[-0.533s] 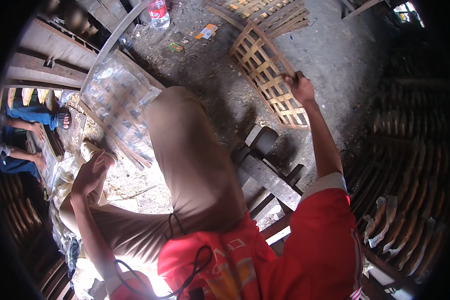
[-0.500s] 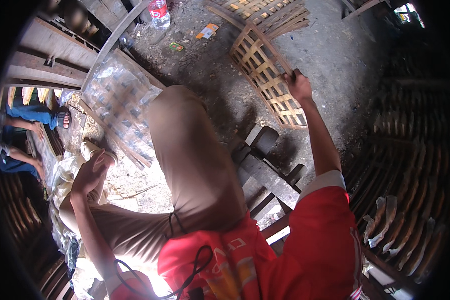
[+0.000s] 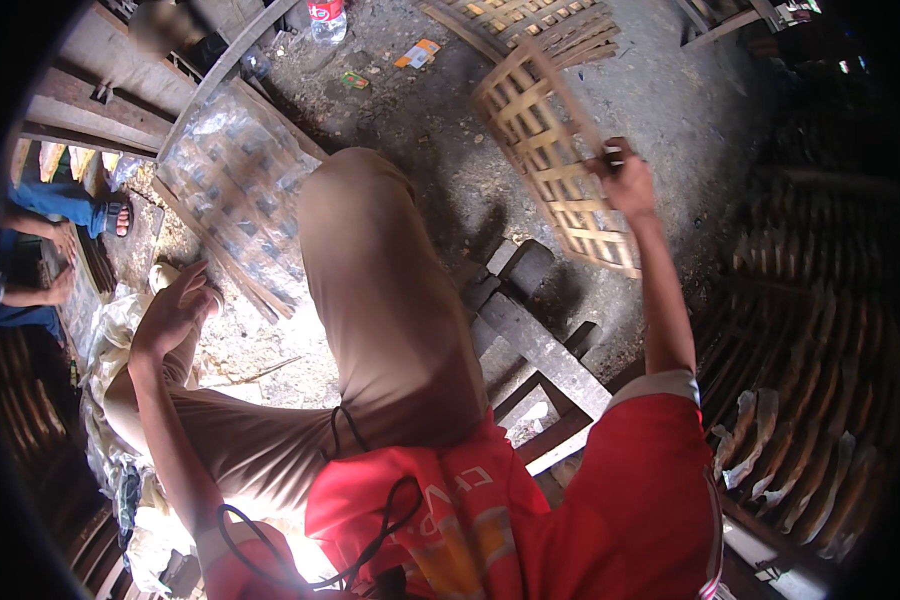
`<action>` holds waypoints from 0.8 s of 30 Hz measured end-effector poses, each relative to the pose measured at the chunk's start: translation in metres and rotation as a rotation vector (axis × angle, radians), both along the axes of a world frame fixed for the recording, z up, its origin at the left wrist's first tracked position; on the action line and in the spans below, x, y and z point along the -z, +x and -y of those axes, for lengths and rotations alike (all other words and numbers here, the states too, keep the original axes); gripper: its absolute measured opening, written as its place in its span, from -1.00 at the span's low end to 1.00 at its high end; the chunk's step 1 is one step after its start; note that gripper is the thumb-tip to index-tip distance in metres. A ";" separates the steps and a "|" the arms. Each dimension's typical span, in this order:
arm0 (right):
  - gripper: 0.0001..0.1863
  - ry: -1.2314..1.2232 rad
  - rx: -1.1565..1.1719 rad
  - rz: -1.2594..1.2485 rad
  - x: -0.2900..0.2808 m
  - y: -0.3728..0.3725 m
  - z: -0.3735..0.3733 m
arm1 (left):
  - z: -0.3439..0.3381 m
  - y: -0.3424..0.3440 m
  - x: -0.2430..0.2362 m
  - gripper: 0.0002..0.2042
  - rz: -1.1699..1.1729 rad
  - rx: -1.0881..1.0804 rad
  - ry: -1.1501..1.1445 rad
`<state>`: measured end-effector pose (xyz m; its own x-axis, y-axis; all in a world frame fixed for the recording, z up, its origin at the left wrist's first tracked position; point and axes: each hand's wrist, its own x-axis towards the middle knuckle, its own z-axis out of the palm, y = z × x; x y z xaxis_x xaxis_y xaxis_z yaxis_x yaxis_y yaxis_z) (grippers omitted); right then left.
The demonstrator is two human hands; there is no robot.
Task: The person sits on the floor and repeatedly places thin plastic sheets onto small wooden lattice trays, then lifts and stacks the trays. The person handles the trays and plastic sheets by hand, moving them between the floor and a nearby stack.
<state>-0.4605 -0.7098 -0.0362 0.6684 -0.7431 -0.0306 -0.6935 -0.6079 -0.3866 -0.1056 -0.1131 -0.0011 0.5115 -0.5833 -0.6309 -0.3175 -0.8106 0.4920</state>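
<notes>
My right hand (image 3: 627,182) is closed round the edge of a woven bamboo lattice panel (image 3: 553,150). The panel is tilted over the grey floor, its frame edge slightly blurred. My left hand (image 3: 173,316) has its fingers stretched out and holds nothing, above my lower leg and light shoe. Beyond my left hand lies a lattice rack (image 3: 235,185) covered with clear plastic sheeting. More woven lattice panels (image 3: 570,40) are stacked at the far side.
A wooden stool-like frame (image 3: 540,345) stands right of my knee. Racks of long strips (image 3: 800,430) fill the right side. A bottle with a red label (image 3: 327,22) stands far off. Another person's hands (image 3: 62,262) are at the left, beside crumpled plastic (image 3: 110,350).
My right hand has moved right with the lattice panel, which has swung along with it. My left hand stays open, a little farther left in view. The other person's hands have drawn closer together.
</notes>
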 end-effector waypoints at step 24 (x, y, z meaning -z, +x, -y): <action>-0.56 0.097 0.032 -0.296 0.063 -0.007 -0.002 | -0.002 -0.006 0.004 -0.42 -0.014 -0.026 -0.004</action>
